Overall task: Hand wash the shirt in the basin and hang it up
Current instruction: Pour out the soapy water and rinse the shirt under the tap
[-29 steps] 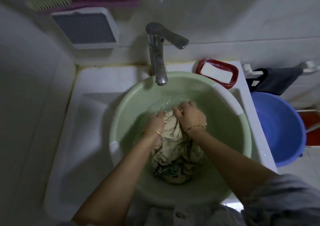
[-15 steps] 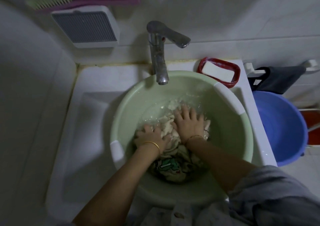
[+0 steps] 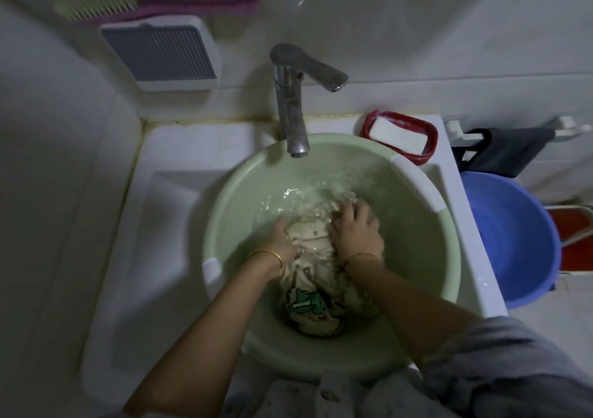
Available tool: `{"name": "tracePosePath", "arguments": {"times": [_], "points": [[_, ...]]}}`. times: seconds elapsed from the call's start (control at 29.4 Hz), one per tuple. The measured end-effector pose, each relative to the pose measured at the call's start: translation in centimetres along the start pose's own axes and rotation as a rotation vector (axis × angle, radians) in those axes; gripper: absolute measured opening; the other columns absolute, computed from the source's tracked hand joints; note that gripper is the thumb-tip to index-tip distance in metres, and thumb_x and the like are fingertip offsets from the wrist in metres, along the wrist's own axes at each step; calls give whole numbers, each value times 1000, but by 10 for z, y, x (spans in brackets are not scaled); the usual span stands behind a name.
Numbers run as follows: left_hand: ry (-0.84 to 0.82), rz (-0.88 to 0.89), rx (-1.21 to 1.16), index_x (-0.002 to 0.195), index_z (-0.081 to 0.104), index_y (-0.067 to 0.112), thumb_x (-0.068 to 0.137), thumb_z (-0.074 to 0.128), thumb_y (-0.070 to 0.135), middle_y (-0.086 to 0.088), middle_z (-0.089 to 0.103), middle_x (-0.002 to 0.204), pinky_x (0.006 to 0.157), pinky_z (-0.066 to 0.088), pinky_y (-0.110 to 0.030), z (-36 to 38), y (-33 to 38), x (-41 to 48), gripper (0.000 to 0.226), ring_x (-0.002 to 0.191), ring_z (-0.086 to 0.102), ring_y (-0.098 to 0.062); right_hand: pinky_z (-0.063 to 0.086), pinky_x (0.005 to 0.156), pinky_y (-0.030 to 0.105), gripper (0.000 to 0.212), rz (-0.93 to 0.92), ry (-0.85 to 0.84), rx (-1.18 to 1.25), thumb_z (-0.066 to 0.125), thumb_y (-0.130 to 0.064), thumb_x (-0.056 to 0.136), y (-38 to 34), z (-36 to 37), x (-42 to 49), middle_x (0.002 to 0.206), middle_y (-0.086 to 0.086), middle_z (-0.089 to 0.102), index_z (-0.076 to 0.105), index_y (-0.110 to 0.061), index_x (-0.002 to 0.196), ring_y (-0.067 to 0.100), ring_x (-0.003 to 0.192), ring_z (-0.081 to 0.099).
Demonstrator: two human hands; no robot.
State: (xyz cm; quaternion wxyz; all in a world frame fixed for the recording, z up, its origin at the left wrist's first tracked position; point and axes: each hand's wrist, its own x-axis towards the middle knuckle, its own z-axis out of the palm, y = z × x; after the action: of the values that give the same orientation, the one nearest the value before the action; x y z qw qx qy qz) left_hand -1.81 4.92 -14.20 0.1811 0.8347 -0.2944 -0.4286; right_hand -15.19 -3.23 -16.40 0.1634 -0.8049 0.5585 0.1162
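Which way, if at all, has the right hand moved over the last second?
Yes, slightly: the right hand has drawn back from the faucet, toward the bottom of the view, and grips the shirt.

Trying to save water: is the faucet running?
Off: no stream falls from the faucet into the green basin.

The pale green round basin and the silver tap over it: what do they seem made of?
The pale green round basin looks like moulded plastic: even, softly glossy colour, a thin rim and white grip pads on its edge. The silver tap looks like chromed metal: it gleams with bright reflections, though dull spots cloud the spout.
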Motion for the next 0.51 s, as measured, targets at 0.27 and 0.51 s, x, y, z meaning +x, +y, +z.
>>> {"name": "tracePosePath", "arguments": {"times": [0.27, 0.51], "points": [[-178, -371, -1365, 93, 76, 7, 76, 61, 59, -19, 70, 102, 89, 52, -42, 3, 33, 0, 56, 88, 69, -29, 47, 64, 30, 30, -101, 179, 825, 65, -47, 82, -35, -49, -49, 79, 2, 68, 69, -17, 88, 17, 72, 61], [-223, -251, -1501, 78, 53, 16, 99, 35, 33, -1, 52, 70, 67, 45, -22, 17, 62, -38, 33, 70, 55, -11, 34, 58, 27, 29, -125, 203, 605, 52, -38, 90, -57, -62, -40, 81, 9, 68, 68, -16, 84, 26, 76, 62]]}}
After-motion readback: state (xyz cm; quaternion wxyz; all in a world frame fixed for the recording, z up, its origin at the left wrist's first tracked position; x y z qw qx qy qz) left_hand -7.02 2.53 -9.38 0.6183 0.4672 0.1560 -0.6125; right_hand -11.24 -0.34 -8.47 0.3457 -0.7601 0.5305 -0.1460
